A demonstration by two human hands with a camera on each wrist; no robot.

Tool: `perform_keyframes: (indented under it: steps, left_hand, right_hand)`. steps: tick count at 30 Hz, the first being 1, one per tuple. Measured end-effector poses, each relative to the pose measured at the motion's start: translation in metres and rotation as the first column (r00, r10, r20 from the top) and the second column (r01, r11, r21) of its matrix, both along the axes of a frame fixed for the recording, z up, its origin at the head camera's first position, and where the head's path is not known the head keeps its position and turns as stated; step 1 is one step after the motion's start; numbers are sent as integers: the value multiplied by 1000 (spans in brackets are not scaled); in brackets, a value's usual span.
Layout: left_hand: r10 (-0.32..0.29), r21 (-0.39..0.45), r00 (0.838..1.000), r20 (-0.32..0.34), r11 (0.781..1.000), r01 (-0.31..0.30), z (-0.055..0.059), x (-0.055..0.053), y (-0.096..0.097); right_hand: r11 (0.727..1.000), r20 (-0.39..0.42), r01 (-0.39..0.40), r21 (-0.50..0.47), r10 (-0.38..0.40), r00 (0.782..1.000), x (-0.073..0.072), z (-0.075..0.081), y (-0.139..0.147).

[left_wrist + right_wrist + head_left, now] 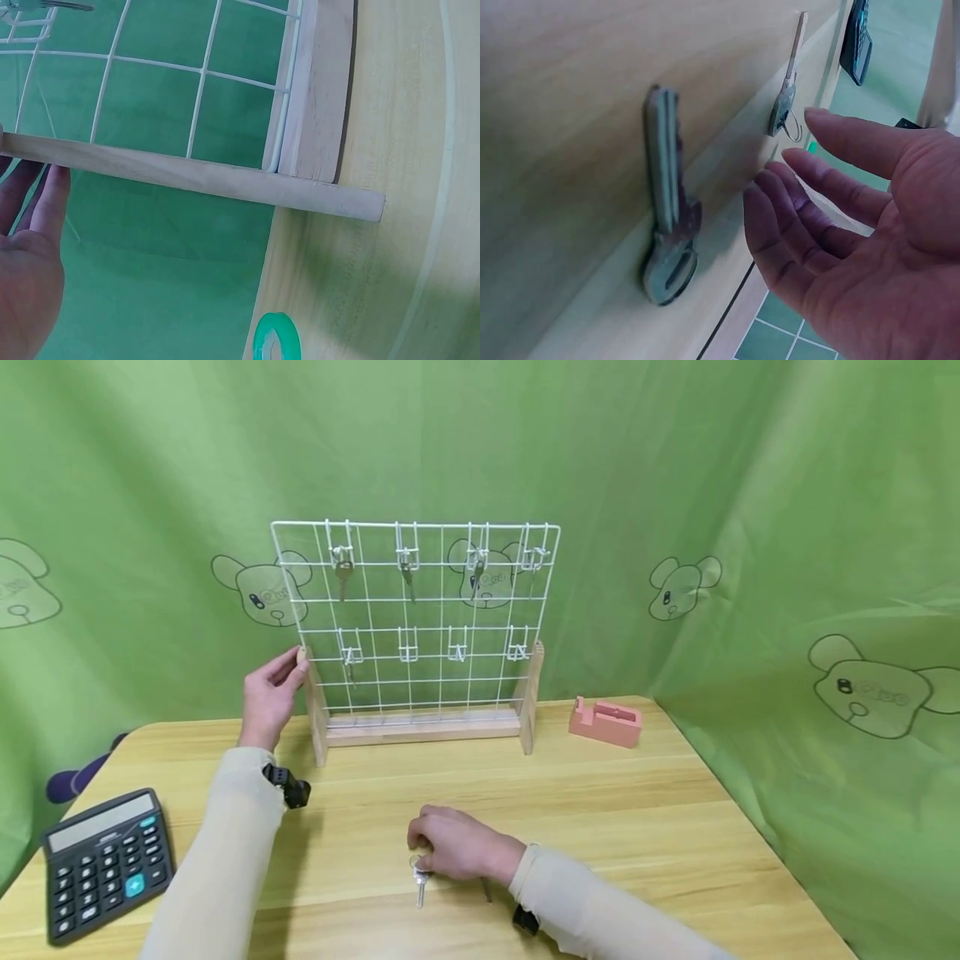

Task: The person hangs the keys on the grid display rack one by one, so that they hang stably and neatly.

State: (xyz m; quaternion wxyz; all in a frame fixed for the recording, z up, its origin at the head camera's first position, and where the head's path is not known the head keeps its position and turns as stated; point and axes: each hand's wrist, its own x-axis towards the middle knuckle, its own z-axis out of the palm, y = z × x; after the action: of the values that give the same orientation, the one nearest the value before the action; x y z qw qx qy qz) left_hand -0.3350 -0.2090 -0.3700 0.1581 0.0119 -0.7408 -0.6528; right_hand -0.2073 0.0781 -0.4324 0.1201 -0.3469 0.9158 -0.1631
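My left hand (268, 700) pinches the top of the left wooden post (172, 174) of a white wire grid rack (420, 600). Over the table, my right hand (855, 202) has its fingers loosely bent, with a gap between thumb and forefinger. Its thumb tip is right by the ring of a silver key (784, 105), which lies on the wood in front of the hand. A second key (667, 202) lies nearer that wrist, mostly hidden behind the hand in the head view. Keys hang on the rack's upper hooks, such as this key (343, 578), and one at lower left.
The rack's lower row has further white hooks (457, 650). A pink tape dispenser (606, 723) stands to the right of the rack. At the left edge lies a black calculator (108, 864). Green curtain (615, 460) surrounds the wooden table (615, 810) at the back and sides.
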Motion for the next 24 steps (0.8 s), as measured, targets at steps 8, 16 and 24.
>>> perform_keyframes:
  steps: [8,16,24]
  left_hand:
    - [-11,8,1000,20,1000,11,-1,1,-1]
    - [-14,6,999,34,1000,13,0,2,-1]
    - [-9,1,1000,25,1000,9,-1,-1,-2]
  right_hand:
    - [999,-21,-41,-16,40,999,-3,-5,-4]
    - [998,-23,-53,-37,53,998,-4,-6,-3]
    - [996,34,-7,-87,10,999,-6,-3,0]
